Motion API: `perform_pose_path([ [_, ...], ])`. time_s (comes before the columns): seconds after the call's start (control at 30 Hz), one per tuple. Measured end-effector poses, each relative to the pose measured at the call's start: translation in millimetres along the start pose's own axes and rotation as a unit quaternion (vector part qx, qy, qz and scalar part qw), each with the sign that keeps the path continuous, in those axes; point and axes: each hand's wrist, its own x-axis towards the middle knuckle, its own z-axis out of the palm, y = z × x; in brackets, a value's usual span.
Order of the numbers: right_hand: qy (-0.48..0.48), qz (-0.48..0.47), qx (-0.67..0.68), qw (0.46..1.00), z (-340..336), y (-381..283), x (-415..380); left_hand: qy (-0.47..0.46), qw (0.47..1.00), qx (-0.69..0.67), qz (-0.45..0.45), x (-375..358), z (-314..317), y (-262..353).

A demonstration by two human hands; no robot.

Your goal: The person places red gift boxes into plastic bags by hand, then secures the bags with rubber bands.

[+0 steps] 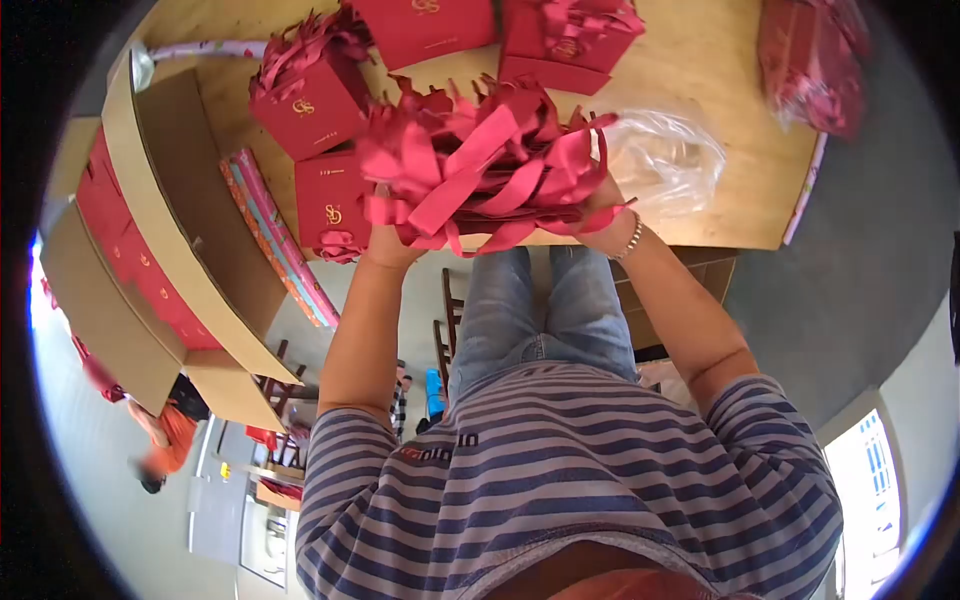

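Note:
Between both hands, over the table's near edge, is a thick bundle of red gift bags [480,165] with a mass of red ribbon loops on top. My left hand [390,244] grips the bundle's left side, its fingers mostly hidden by ribbon. On the opposite side my right hand [608,222], with a bracelet at the wrist, is closed round the bundle. A red gift bag with gold print [325,190] lies just left of my left hand. Beyond it sits another red bag stack [310,110] topped with ribbons. A crumpled clear plastic bag [665,160] lies right of the bundle.
More red bags [425,30] and a ribboned stack [570,45] stand at the back of the wooden table [700,60]. A plastic-wrapped red pack [812,65] is at the right edge. An open cardboard box [190,200] with red bags stands left. A person in orange [178,438] is farther off.

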Motion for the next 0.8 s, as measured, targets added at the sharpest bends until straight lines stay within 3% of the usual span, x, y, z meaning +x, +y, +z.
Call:
perform_pose_path([
  [0.03, -0.018, 0.012, 0.040, 0.999, 9.1, 0.2, -15.9, -0.030, 0.944, -0.326, -0.046, 1.2, 15.4, 15.1],
  [0.07, -0.037, -0.250, -0.326, 0.911, 8.1, 19.2, -33.4, -0.037, 0.945, -0.321, -0.047, 6.0, 29.6, 32.0],
  [0.1, 0.051, -0.235, -0.532, 0.812, 15.4, 13.9, -52.9, -0.008, 0.999, 0.020, -0.046, 12.6, 48.5, 53.1],
  [0.13, 0.139, -0.205, -0.705, 0.665, 20.6, 4.2, -75.5, 0.022, 0.933, 0.358, -0.034, 19.0, 68.6, 69.0],
  [0.17, 0.186, -0.173, -0.616, 0.746, 15.9, 4.6, -93.4, 0.033, 0.907, 0.418, 0.043, 34.1, 88.7, 74.7],
  [0.23, 0.207, -0.296, -0.356, 0.862, -11.6, 15.4, -112.9, -0.086, 0.884, 0.459, -0.011, 60.2, 125.6, 80.1],
  [0.27, 0.199, -0.287, -0.291, 0.891, -25.0, 12.1, -125.0, -0.141, 0.868, 0.474, -0.046, 76.7, 140.8, 69.1],
  [0.33, 0.248, -0.297, -0.198, 0.901, -55.9, 11.1, -144.5, -0.197, 0.839, 0.501, -0.081, 110.2, 171.5, 41.9],
  [0.4, 0.256, -0.311, -0.154, 0.902, -77.3, 8.8, -152.1, -0.309, 0.824, 0.470, -0.068, 142.9, 200.5, 33.2],
  [0.43, 0.265, -0.328, -0.109, 0.900, -85.0, 8.0, -155.2, -0.375, 0.815, 0.425, -0.124, 162.9, 207.2, 14.7],
  [0.47, 0.273, -0.342, -0.063, 0.897, -91.3, 6.1, -157.9, -0.377, 0.812, 0.428, -0.127, 180.8, 214.3, 2.0],
  [0.53, 0.274, -0.354, -0.046, 0.893, -101.5, 0.7, -160.1, -0.437, 0.729, 0.472, -0.235, 202.1, 232.8, -4.2],
  [0.57, 0.285, -0.370, -0.057, 0.882, -106.8, -2.4, -160.7, -0.455, 0.732, 0.446, -0.241, 209.7, 239.5, 3.3],
  [0.67, 0.272, -0.395, -0.057, 0.876, -118.1, -10.8, -172.6, -0.376, 0.816, 0.396, -0.192, 219.3, 246.1, 8.3],
  [0.73, 0.245, -0.395, -0.053, 0.884, -119.3, -17.6, -185.4, -0.180, 0.875, 0.386, -0.231, 234.0, 235.0, -6.4],
  [0.77, 0.244, -0.386, -0.053, 0.888, -117.7, -20.2, -196.9, -0.094, 0.888, 0.406, -0.195, 237.7, 222.4, -8.4],
  [0.8, 0.238, -0.398, -0.063, 0.884, -111.8, -22.2, -206.6, -0.094, 0.885, 0.411, -0.197, 234.1, 214.6, -14.7],
])
